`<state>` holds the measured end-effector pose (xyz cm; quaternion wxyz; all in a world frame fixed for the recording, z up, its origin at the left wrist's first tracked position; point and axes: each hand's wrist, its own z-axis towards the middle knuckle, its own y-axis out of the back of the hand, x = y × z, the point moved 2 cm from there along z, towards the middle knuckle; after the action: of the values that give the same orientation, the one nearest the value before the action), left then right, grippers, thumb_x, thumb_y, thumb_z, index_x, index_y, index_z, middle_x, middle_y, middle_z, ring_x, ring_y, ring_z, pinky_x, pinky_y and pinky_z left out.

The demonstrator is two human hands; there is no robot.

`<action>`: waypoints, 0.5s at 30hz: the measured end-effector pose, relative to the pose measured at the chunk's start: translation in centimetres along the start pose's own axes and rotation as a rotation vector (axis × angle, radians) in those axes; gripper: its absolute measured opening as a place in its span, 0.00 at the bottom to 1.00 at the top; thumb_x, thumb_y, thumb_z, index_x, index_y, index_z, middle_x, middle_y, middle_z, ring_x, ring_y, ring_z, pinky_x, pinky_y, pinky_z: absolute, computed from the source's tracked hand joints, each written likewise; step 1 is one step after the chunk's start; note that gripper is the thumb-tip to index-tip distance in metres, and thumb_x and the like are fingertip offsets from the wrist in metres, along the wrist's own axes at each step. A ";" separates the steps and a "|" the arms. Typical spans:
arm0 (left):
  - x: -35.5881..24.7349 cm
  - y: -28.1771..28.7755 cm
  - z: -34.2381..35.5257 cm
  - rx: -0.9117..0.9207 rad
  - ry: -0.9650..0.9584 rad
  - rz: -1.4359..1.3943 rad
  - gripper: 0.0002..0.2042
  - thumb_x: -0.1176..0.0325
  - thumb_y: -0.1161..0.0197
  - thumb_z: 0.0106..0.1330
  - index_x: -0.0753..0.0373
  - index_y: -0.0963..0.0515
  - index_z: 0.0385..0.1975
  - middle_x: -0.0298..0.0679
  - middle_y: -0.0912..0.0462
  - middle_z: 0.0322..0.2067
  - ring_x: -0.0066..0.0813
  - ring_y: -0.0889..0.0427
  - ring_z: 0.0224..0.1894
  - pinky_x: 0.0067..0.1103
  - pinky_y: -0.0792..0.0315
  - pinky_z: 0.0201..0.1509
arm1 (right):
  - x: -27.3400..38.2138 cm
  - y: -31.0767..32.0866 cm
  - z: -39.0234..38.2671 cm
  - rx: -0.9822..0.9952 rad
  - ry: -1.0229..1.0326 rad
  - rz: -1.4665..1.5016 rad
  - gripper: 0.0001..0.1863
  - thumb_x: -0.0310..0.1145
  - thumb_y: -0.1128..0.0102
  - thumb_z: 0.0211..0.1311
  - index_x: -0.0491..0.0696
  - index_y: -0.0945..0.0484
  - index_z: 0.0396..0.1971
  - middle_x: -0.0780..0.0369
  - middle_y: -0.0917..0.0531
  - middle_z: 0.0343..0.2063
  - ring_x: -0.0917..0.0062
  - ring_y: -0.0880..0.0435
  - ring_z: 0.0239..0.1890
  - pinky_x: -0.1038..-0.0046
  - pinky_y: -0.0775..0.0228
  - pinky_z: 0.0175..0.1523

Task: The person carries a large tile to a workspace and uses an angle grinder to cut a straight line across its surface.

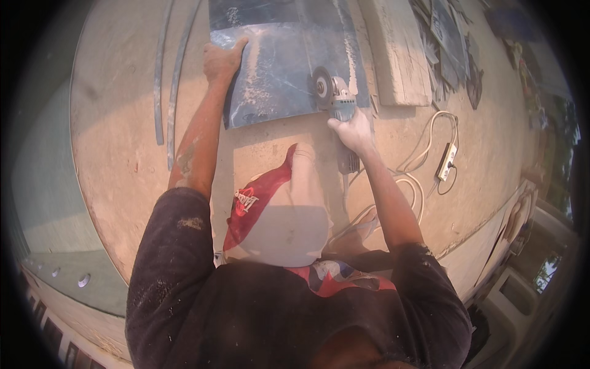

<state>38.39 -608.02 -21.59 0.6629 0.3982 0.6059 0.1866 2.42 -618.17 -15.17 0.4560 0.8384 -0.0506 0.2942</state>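
A dark blue-grey slab, streaked with pale dust, lies on the floor ahead of me. My left hand grips its left edge, thumb on top; the fingers' undersides are hidden. In my right hand is an angle grinder, held by its body near the slab's lower right corner. Its round disc stands upright over the slab; I cannot tell whether it touches. A whitish dust line runs along the slab's right side, beyond the grinder.
A thick pale block lies right of the slab, with dark offcuts beyond it. A power strip and looping cables lie to my right. Two narrow strips lie left. Red-and-white cloth is near my body.
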 end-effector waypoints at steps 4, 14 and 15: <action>0.1 0.2 0.1 -0.010 0.024 0.023 0.54 0.28 0.29 0.48 0.82 0.29 0.54 0.65 0.18 0.50 0.60 0.17 0.54 0.41 0.25 0.59 | 1.1 0.2 0.7 -0.007 0.003 -0.010 0.36 0.45 0.29 0.48 0.35 0.23 0.53 0.43 0.14 0.45 0.54 0.14 0.52 0.61 0.24 0.58; 0.0 0.2 0.1 -0.006 0.016 0.005 0.54 0.28 0.29 0.48 0.83 0.30 0.54 0.65 0.19 0.50 0.60 0.18 0.55 0.41 0.25 0.60 | 2.6 0.6 1.6 -0.029 0.016 -0.017 0.38 0.45 0.29 0.48 0.35 0.25 0.56 0.43 0.14 0.47 0.56 0.14 0.54 0.61 0.24 0.61; -0.1 0.3 -0.1 -0.003 0.014 0.002 0.55 0.28 0.29 0.49 0.83 0.30 0.55 0.65 0.19 0.50 0.60 0.18 0.56 0.41 0.25 0.60 | 2.6 0.7 1.6 -0.031 0.020 -0.020 0.38 0.45 0.29 0.48 0.35 0.25 0.56 0.43 0.14 0.47 0.56 0.14 0.54 0.62 0.24 0.61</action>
<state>38.38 -607.90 -21.30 0.6592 0.3967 0.6096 0.1911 5.05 -619.35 -13.92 0.4724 0.8286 -0.0422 0.2974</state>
